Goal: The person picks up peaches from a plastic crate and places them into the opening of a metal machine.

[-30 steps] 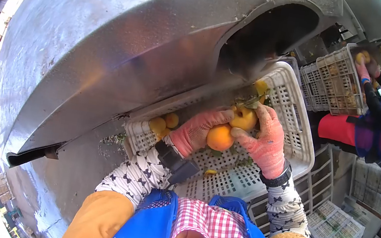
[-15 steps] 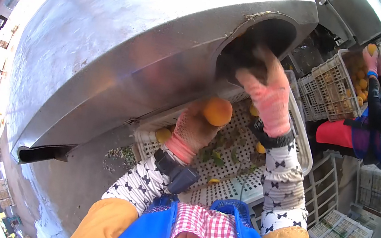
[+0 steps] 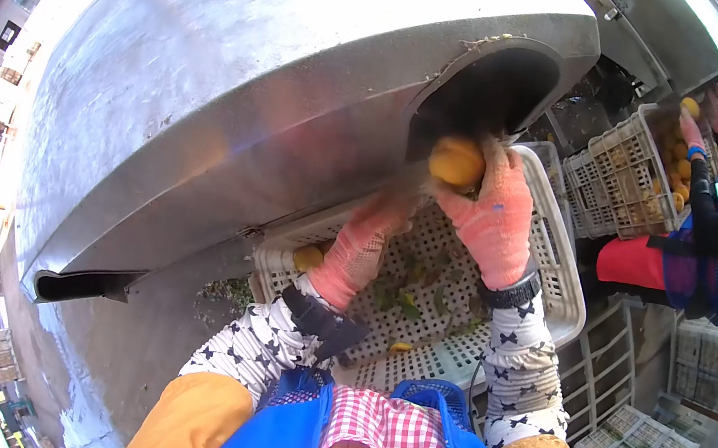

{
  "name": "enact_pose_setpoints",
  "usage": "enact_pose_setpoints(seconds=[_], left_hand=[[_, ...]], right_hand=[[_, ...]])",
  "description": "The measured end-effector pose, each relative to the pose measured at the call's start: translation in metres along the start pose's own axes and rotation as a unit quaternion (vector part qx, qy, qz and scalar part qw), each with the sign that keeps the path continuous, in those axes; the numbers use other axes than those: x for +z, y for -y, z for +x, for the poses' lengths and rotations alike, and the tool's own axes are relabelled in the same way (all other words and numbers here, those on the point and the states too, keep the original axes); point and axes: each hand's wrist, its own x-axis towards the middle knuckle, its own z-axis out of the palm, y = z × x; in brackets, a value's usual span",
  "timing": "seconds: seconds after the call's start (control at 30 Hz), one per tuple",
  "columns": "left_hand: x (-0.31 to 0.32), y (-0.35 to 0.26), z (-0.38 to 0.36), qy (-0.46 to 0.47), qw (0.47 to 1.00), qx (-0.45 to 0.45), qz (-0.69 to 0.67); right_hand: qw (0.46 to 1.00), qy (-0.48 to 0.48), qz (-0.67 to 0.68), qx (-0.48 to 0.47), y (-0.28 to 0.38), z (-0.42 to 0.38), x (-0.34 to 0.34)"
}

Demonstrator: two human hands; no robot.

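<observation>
Nearest the camera, bottom centre of the frame: a blue apron bib (image 3: 275, 443) over a pink check shirt. White characters are printed on the bib; they appear mirrored or inverted and I cannot read them with confidence. No other legible writing or brand is visible.

Centre of frame: a white perforated plastic crate (image 3: 553, 256) sits under the steel machine. Its floor is mostly bare; loose leaves (image 3: 407, 303) lie scattered on it, a small yellow scrap rests near the front edge, and one yellow fruit (image 3: 308, 257) lies at the left corner, partly under the steel edge. Judgement: the crate is nearly emptied, with only that fruit and the debris left in it.

Left hand (image 3: 366, 239), pink knit glove: reaches up toward the underside of the steel housing, fingertips hidden by its edge. Whether it grips anything, I cannot tell.

Right hand (image 3: 494, 213), pink glove: fingers closed around an orange fruit (image 3: 457, 162), held at the mouth of the dark round opening (image 3: 495, 90) in the steel housing (image 3: 240, 81), upper centre. The fruit is at the opening's lower lip, not yet inside.

Upper right, farther off: another person's gloved hand (image 3: 690, 132) is at a second crate (image 3: 629, 170) holding several orange fruit. Stacked crates at lower right.
</observation>
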Motion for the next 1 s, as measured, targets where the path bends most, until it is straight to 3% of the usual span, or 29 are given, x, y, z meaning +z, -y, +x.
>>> enact_pose_setpoints(seconds=[0.03,0.07,0.1,0.13,0.2,0.27,0.3,0.33,0.37,0.43,0.5,0.53,0.57,0.63,0.67,0.7,0.73,0.77,0.8,0.83,0.87,0.9,0.93,0.97,1.0], left_hand=[[-0.021,0.021,-0.002,-0.008,0.99,-0.008,0.141],[-0.038,0.039,-0.003,-0.001,0.952,-0.116,0.283],[-0.056,0.058,-0.006,0.007,0.882,-0.223,0.416],[-0.081,0.081,-0.014,0.075,0.807,-0.245,0.532],[-0.096,0.104,-0.03,0.203,0.603,-0.313,0.705],[-0.107,0.12,-0.038,0.352,0.385,-0.375,0.767],[-0.119,0.133,-0.041,0.435,0.289,-0.387,0.76],[-0.117,0.135,-0.051,0.446,0.258,-0.352,0.781],[-0.114,0.137,-0.059,0.457,0.227,-0.313,0.801],[-0.13,0.163,-0.057,0.458,0.223,-0.309,0.803],[-0.146,0.192,-0.053,0.459,0.23,-0.316,0.798],[-0.153,0.205,-0.053,0.453,0.233,-0.323,0.798],[-0.161,0.216,-0.052,0.46,0.233,-0.321,0.795],[-0.178,0.232,-0.052,0.459,0.302,-0.351,0.758],[-0.165,0.219,-0.058,0.448,0.263,-0.301,0.799],[-0.164,0.213,-0.058,0.448,0.26,-0.309,0.798],[-0.167,0.209,-0.056,0.452,0.251,-0.324,0.792],[-0.164,0.206,-0.054,0.461,0.244,-0.336,0.784],[-0.123,0.154,-0.032,0.507,0.252,-0.392,0.725],[-0.141,0.169,-0.04,0.515,0.251,-0.39,0.721],[-0.178,0.192,-0.049,0.492,0.482,-0.435,0.58],[-0.182,0.189,-0.047,0.428,0.679,-0.449,0.394],[-0.174,0.194,-0.05,0.215,0.751,-0.588,0.208],[-0.167,0.2,-0.05,0.189,0.806,-0.556,0.077],[-0.157,0.199,-0.047,0.156,0.844,-0.511,-0.053]], right_hand=[[0.997,-0.07,-0.024,-0.02,-0.009,0.01,0.013],[0.996,-0.058,-0.06,0.014,-0.015,0.019,0.026],[0.997,-0.055,-0.058,0.015,-0.021,0.027,0.046],[0.992,-0.065,-0.098,0.04,-0.027,0.034,0.068],[0.986,-0.062,-0.139,0.069,-0.038,0.049,0.086],[0.979,-0.185,-0.085,-0.016,-0.038,0.061,0.082],[0.969,-0.122,0.216,0.022,-0.029,0.059,0.058],[0.865,-0.053,0.495,0.071,-0.016,0.056,0.026],[0.842,-0.08,0.524,0.099,-0.002,0.05,0.002],[0.907,-0.04,0.379,0.179,-0.022,0.03,-0.031],[0.913,0.091,0.306,0.255,-0.081,-0.009,-0.024],[0.939,0.209,0.133,0.237,-0.109,-0.035,-0.017],[0.923,0.319,-0.046,0.21,-0.137,-0.062,-0.009],[0.765,0.548,-0.234,0.246,-0.139,-0.088,0.008],[0.731,0.54,-0.341,0.241,-0.162,-0.119,0.026],[0.691,0.524,-0.442,0.23,-0.193,-0.154,0.047],[0.712,0.473,-0.426,0.297,-0.222,-0.173,0.067],[0.71,0.478,-0.421,0.301,-0.224,-0.173,0.071],[0.718,0.492,-0.405,0.28,-0.221,-0.171,0.067],[0.725,0.502,-0.393,0.26,-0.213,-0.164,0.055],[0.759,0.517,-0.333,0.215,-0.189,-0.146,0.032],[0.757,0.516,-0.337,0.216,-0.19,-0.147,0.025],[0.792,0.511,-0.158,0.294,-0.194,-0.146,0.02],[0.795,0.487,0.031,0.36,-0.194,-0.145,0.02],[0.759,0.455,0.146,0.443,-0.182,-0.14,0.02]])
